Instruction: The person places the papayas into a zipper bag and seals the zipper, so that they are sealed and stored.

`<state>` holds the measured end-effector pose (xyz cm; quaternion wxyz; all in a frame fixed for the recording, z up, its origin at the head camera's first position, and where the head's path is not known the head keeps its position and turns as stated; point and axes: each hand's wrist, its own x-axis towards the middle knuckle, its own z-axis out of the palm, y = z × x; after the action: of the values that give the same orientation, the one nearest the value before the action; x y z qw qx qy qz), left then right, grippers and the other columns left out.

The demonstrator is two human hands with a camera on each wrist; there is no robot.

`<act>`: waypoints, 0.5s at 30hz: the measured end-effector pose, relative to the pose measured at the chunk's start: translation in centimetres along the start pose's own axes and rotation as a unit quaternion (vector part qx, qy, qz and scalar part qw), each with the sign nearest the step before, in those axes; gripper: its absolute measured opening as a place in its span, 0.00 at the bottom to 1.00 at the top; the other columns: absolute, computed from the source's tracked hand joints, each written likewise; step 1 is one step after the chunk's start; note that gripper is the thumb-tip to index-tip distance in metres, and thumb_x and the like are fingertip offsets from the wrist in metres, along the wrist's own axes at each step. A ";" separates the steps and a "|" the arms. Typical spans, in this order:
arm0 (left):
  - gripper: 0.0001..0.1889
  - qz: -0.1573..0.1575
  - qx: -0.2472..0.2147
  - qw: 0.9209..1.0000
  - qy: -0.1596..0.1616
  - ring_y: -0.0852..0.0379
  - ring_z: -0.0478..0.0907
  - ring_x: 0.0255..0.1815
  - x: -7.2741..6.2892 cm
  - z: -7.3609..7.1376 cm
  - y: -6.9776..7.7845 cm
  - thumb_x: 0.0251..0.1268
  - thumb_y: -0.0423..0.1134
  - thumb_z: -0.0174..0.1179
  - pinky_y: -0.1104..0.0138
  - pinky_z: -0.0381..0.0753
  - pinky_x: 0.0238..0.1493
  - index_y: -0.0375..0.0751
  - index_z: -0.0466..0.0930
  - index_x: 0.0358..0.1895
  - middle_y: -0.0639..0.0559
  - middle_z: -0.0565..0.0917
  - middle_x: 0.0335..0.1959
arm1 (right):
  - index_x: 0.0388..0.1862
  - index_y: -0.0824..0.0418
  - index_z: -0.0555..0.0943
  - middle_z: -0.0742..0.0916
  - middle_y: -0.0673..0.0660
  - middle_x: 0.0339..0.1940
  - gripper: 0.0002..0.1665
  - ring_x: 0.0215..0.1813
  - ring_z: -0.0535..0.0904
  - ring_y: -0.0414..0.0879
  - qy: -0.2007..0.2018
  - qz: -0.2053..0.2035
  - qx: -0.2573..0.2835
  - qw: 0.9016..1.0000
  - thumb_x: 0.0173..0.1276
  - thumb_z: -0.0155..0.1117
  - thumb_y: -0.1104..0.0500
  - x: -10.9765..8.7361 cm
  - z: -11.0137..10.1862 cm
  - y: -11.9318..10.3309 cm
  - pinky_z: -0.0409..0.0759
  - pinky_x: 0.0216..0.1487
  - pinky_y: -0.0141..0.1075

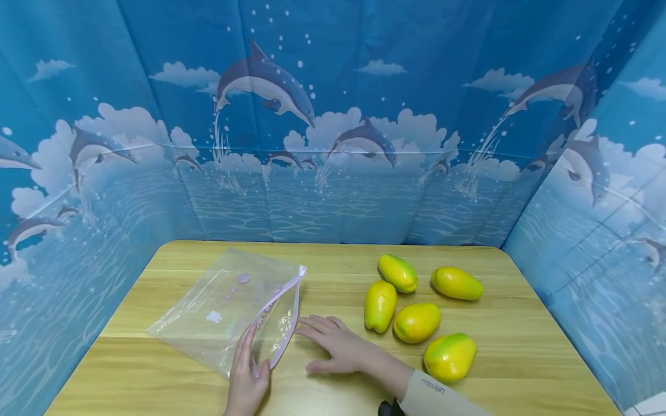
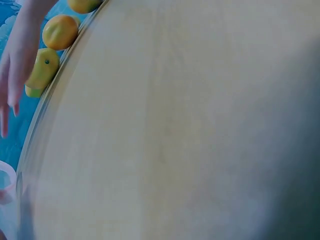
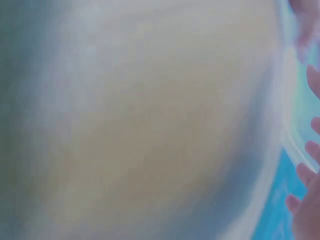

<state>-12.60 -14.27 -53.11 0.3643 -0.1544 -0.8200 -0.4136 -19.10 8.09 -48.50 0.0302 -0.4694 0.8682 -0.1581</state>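
Clear bag (image 1: 218, 300): your L hand (image 1: 247, 375) pinches near edge; R hand (image 1: 335, 346), fingers spread, just R of mouth, nearer fruit (image 1: 417, 322).

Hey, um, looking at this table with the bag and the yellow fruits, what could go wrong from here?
The clear plastic bag looks thin and floppy, so its mouth might fold shut if the left hand lets go.

The five fruits are rounded and lie loose on the table, so a bump could set one rolling.

One fruit sits close to the right sleeve, which might knock it.
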 end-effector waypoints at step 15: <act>0.50 0.002 0.001 1.000 0.004 0.70 0.51 0.67 0.1 -0.2 0.2 0.21 0.10 0.61 0.81 0.49 0.67 0.26 0.59 0.64 0.31 0.66 0.58 | 0.70 0.46 0.57 0.63 0.51 0.70 0.46 0.69 0.57 0.52 0.151 0.105 0.155 0.971 0.55 0.65 0.41 -8.1 -7.1 2.5 0.60 0.64 0.60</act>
<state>-12.41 -14.32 -52.84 0.3687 -0.1543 -0.8183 -0.4130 -18.07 17.79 -43.26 -0.0120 -0.3357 0.8722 -0.3556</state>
